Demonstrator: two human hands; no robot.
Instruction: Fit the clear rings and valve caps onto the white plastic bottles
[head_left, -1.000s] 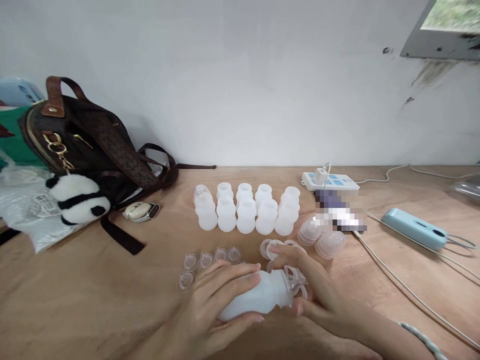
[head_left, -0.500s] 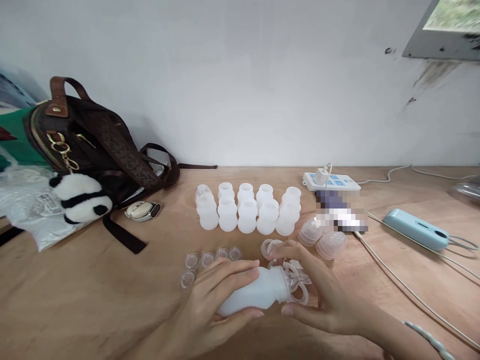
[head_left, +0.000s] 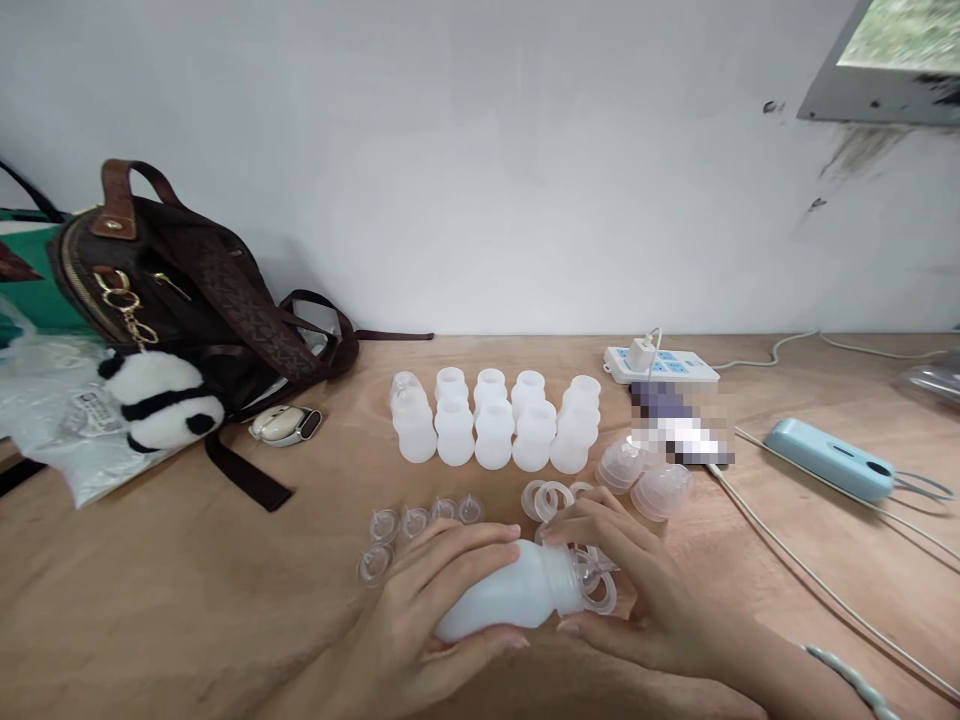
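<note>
A frosted white baby bottle [head_left: 495, 592] lies on its side low over the table, its neck pointing right. My left hand [head_left: 424, 600] wraps round its body, fingers on top and thumb underneath. At the neck, the curled fingers and thumb of my right hand [head_left: 637, 575] close round the rim. A clear teat [head_left: 589, 570] sticks out of the neck, partly hidden by my right fingers. White rings [head_left: 553, 500] lie behind and beyond that hand. Several clear teats [head_left: 384, 525] rest to the left, just past my left hand.
Several frosted bottles [head_left: 493, 435] stand in rows farther back. Two clear domed caps [head_left: 661, 492] are to the right, near a pixelated device, a power strip [head_left: 686, 368] and a light blue device [head_left: 829, 460]. A backpack [head_left: 202, 280] and computer mouse [head_left: 277, 425] sit left.
My right hand has come in closer, its fingers moving from above the rings down onto the bottle's neck. The left hand keeps its hold.
</note>
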